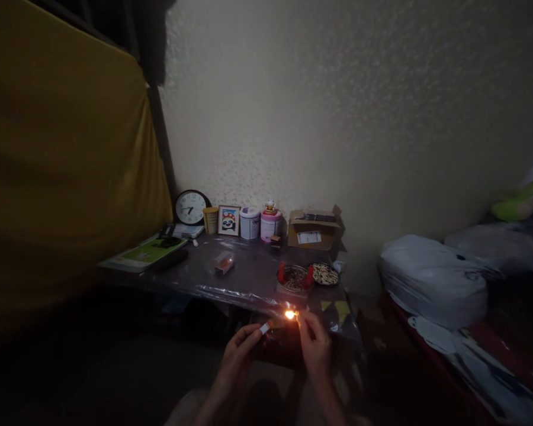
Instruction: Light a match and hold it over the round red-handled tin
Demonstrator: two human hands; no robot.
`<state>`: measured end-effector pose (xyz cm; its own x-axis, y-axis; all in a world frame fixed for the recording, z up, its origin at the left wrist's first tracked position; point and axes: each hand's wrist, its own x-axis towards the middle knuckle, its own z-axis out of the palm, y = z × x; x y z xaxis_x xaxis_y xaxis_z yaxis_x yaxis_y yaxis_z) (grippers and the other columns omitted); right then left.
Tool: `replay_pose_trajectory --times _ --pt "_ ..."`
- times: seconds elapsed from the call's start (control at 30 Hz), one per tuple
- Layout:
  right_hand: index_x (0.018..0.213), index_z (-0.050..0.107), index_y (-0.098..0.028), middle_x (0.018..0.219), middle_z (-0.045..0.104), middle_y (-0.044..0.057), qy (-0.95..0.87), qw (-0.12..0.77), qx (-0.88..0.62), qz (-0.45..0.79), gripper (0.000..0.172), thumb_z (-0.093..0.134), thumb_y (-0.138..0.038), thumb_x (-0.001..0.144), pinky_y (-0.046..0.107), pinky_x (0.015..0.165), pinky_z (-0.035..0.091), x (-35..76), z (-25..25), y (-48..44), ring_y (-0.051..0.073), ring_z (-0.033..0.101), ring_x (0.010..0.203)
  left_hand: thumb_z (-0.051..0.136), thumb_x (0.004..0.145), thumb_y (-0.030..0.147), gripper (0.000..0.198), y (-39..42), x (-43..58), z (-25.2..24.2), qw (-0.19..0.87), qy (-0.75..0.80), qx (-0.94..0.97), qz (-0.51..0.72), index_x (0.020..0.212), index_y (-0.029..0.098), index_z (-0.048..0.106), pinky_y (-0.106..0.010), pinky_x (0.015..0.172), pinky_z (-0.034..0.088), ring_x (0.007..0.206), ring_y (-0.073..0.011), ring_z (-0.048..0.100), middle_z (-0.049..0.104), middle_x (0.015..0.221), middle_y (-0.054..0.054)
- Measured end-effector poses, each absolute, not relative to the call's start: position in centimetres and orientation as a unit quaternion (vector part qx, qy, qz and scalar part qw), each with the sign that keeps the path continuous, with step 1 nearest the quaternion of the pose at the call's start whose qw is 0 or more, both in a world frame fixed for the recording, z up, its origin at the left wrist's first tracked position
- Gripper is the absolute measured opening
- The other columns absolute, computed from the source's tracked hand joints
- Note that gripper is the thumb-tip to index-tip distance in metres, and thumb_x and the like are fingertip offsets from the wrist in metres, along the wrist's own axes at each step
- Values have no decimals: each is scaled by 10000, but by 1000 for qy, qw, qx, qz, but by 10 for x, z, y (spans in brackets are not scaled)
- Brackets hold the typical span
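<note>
Between the thumb and fingers of my left hand [240,344] is a small matchbox [265,327], white with an orange-brown end. A burning match [291,314] is pinched in my right hand [314,342]; its bright flame points toward the matchbox, a short gap away. Both hands are in front of the table's near edge. Beyond my right hand, two red candles [281,273] stand upright at opposite sides of a round dish [294,288] with dark contents. Whether the candles are lit, I see no flame on them.
A plastic-covered table [249,269] stands against the wall. On it are a second round dish [324,274], a small wrapped box [224,262], a cardboard box [311,235], a clock [190,207], a framed picture [228,220] and tubs [249,225]. White bags [430,278] lie to the right.
</note>
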<state>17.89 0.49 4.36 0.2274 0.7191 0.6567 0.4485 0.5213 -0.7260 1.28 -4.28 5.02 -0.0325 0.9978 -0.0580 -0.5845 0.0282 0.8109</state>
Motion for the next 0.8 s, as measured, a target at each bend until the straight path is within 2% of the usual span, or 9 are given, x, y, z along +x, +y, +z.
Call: replay_pose_trajectory --times 0.1,0.3,0.57,0.8 --pt "756 627 -179 777 655 44 -582 651 -467 137 189 536 -344 781 287 707 477 186 51 9 181 600 758 717 624 305 229 -42 6 43 620 359 288 636 784 141 701 -277 740 436 787 -186 606 701 793 -75" --pt "690 623 -173 699 630 28 -517 671 -494 195 227 557 -386 735 274 614 463 187 72 7 179 565 676 745 586 311 234 -41 -18 29 622 386 267 627 762 160 711 -274 745 443 826 -189 608 715 819 -72" --pt "759 630 -171 714 626 13 -481 694 -465 268 241 591 -407 727 281 650 455 187 72 14 182 559 707 750 556 363 271 -41 -38 4 643 392 231 617 737 165 712 -303 727 457 763 -210 643 725 730 -66" --pt "761 651 -177 735 662 21 -463 697 -464 292 207 618 -372 696 278 660 462 184 75 19 183 581 715 773 486 408 342 -42 -41 0 648 401 226 607 723 170 709 -353 811 449 827 -252 645 722 731 -71"
